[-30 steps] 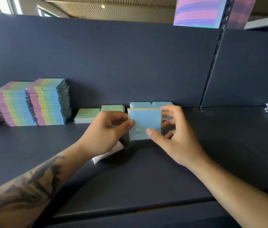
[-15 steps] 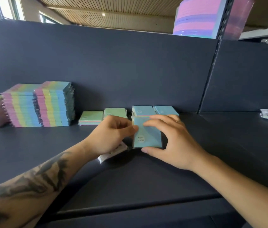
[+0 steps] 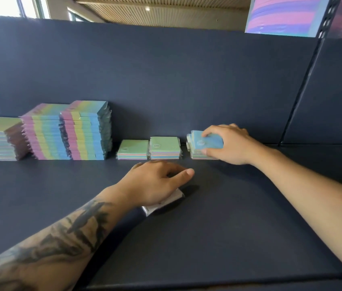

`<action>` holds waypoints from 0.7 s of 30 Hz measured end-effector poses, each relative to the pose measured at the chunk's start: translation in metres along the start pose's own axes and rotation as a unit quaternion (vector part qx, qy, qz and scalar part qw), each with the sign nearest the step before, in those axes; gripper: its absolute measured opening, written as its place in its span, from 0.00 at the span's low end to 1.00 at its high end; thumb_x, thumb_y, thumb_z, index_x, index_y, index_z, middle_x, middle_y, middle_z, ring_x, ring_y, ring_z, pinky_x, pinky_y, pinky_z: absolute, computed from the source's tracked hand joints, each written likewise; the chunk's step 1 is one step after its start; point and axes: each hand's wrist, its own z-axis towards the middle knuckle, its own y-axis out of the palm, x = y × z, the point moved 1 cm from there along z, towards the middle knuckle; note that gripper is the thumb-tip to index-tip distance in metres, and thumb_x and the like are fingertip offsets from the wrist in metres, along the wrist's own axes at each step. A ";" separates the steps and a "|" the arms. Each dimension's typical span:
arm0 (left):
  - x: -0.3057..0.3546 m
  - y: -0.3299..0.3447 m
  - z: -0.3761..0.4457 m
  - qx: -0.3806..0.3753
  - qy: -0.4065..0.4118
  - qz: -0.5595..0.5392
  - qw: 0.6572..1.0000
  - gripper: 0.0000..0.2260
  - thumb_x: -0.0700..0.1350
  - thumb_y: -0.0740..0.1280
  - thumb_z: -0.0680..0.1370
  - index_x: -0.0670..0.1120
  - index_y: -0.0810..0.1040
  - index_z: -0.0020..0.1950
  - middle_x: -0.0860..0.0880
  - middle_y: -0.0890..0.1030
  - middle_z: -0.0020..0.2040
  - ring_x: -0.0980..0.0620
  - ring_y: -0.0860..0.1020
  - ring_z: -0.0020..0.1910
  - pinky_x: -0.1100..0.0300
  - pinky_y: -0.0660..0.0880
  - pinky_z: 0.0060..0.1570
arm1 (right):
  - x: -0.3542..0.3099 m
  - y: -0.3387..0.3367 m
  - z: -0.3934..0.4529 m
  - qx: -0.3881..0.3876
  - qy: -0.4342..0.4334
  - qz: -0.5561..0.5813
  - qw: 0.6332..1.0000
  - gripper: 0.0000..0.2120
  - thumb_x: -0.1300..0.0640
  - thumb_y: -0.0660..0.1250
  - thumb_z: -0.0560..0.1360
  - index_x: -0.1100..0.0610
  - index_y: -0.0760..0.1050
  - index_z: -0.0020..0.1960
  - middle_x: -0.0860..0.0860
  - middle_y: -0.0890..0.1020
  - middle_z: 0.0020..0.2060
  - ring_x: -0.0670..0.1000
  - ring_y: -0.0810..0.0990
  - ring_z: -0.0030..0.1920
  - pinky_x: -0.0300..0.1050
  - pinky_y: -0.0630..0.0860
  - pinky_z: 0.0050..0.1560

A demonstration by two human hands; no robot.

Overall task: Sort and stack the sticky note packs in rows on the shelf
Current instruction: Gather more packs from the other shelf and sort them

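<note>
So we've just split the job up: a moment ago both hands were on one blue-topped pack out front, and now our right hand has carried that blue pack back to the wall and is pinching it, thumb underneath and fingers over the top, tilted on the short blue stack there. Looks like it's about to be laid flat, so that row is growing, though it isn't squared up yet. Our left hand let go of it and sits lower and nearer to us, palm down with loose fingers on a white-edged pack on the shelf. Can't tell if it's really gripping that one, since the hand covers most of it and its colour doesn't show. Just past the left hand are two green-topped stacks. The second blue stack is hidden behind the right hand.
</note>
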 end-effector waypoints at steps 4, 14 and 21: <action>-0.004 0.002 0.004 0.000 0.014 0.038 0.999 0.24 0.75 0.47 0.78 0.65 0.77 0.55 0.60 0.80 0.58 0.53 0.75 0.62 0.46 0.70 0.67 | 0.001 0.007 0.009 0.007 0.002 0.038 0.999 0.19 0.43 0.71 0.76 0.40 0.76 0.66 0.42 0.73 0.71 0.53 0.68 0.71 0.54 0.64 0.72; -0.003 -0.007 0.001 -0.012 -0.015 -0.002 1.000 0.27 0.73 0.56 0.78 0.68 0.64 0.76 0.56 0.77 0.69 0.52 0.70 0.73 0.48 0.63 0.74 | -0.004 0.006 0.006 -0.005 0.020 0.018 1.000 0.25 0.42 0.70 0.75 0.39 0.72 0.70 0.42 0.69 0.74 0.49 0.66 0.74 0.51 0.59 0.73; -0.013 -0.031 0.002 0.048 -0.056 0.002 0.997 0.14 0.55 0.62 0.83 0.61 0.75 0.69 0.55 0.80 0.65 0.48 0.78 0.61 0.50 0.72 0.65 | -0.056 0.015 -0.037 0.100 -0.106 0.114 0.983 0.17 0.42 0.72 0.72 0.46 0.81 0.58 0.44 0.78 0.64 0.48 0.73 0.66 0.48 0.67 0.68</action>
